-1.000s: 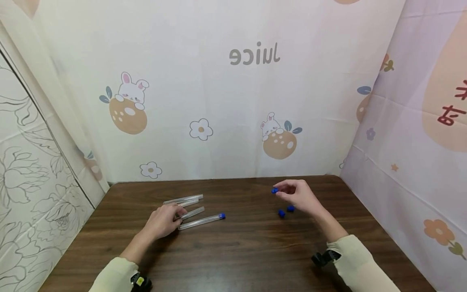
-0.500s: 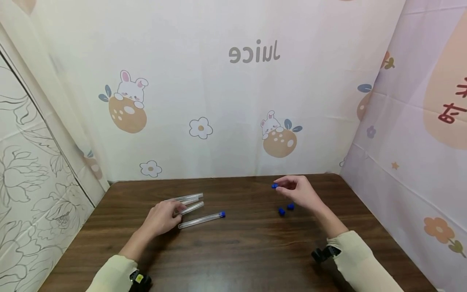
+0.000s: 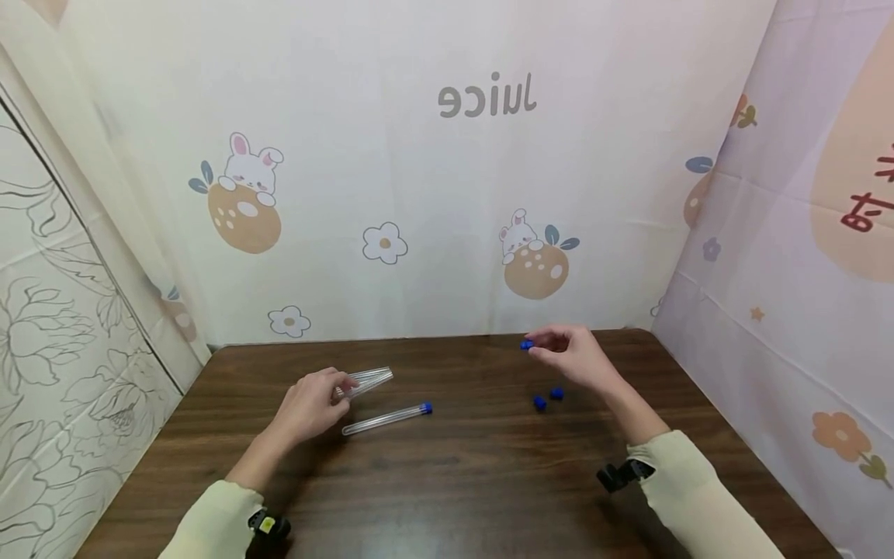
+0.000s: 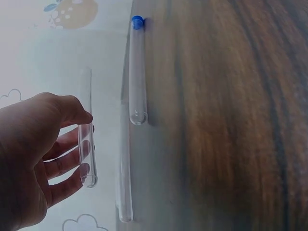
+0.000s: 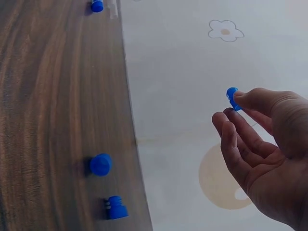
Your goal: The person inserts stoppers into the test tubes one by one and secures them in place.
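My left hand [image 3: 312,404] pinches a transparent test tube [image 4: 85,96] between thumb and fingers, raised above the table, with its rounded end downward in the left wrist view. At least one more uncapped test tube [image 4: 125,178] lies beyond; overlap in the head view hides how many. Closer in lies a test tube with a blue cap [image 3: 387,420]. On the other side, my right hand [image 3: 576,361] holds a small blue cap [image 5: 232,97] between thumb and fingertips, off the table. Below that hand, two loose blue caps [image 5: 100,164] rest on the wood.
The brown wooden table [image 3: 447,489] ends at a pale printed curtain [image 3: 419,171] behind it, with another hanging [image 3: 768,272] on the right. A black wrist camera [image 3: 621,475] sits on each forearm.
My left hand has lifted a test tube up and away from the tabletop. The right hand has risen slightly, still holding its cap. The capped tube and loose caps have stayed in place.
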### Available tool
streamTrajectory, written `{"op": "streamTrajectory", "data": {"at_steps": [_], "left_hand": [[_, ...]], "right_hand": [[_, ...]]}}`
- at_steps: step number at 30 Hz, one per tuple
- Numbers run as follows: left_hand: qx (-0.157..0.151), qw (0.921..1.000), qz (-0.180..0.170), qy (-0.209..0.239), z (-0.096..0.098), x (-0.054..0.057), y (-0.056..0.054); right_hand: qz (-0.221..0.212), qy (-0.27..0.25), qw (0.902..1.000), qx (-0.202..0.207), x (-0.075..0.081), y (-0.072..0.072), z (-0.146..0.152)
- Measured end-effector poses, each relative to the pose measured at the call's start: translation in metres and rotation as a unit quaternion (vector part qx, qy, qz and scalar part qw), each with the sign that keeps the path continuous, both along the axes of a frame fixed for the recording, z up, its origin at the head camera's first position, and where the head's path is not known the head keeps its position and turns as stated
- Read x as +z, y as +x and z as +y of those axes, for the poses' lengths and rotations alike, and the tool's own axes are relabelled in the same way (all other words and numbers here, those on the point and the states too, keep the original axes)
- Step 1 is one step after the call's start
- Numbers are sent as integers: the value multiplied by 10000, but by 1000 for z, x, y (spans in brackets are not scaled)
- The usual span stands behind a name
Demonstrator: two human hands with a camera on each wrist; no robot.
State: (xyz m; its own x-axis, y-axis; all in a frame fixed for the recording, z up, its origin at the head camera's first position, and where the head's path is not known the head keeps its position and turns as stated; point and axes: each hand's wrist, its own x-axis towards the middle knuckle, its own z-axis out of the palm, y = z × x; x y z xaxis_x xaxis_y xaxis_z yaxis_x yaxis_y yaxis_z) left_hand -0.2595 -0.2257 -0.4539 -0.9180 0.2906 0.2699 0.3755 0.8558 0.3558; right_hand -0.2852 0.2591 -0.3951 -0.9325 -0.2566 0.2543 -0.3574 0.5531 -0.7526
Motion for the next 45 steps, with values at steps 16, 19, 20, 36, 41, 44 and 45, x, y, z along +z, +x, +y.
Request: {"op": "streamTrajectory", "data": {"at_steps": [16, 19, 20, 36, 41, 44, 45], "left_hand": [[-34, 9997, 203, 103, 9, 23, -4], [-40, 9997, 239, 103, 10, 26, -4], [-39, 9996, 246, 110, 10, 26, -5], [-279, 9963, 731, 368, 16, 26, -3], [-408, 9953, 772, 411, 18, 26, -2], [-475, 9947, 802, 435, 19, 26, -2], [-491, 9944, 822, 443, 19, 26, -2]], "right_hand": [[33, 50, 10000, -33, 29, 0, -2], [13, 30, 10000, -25, 32, -1, -1], [19, 16, 10000, -10, 33, -2, -1], [118, -44, 9997, 209, 27, -4, -1], [141, -77, 9996, 236, 25, -4, -4], [154, -75, 9995, 266, 23, -4, -6], [152, -68, 9995, 275, 22, -5, -6]]}}
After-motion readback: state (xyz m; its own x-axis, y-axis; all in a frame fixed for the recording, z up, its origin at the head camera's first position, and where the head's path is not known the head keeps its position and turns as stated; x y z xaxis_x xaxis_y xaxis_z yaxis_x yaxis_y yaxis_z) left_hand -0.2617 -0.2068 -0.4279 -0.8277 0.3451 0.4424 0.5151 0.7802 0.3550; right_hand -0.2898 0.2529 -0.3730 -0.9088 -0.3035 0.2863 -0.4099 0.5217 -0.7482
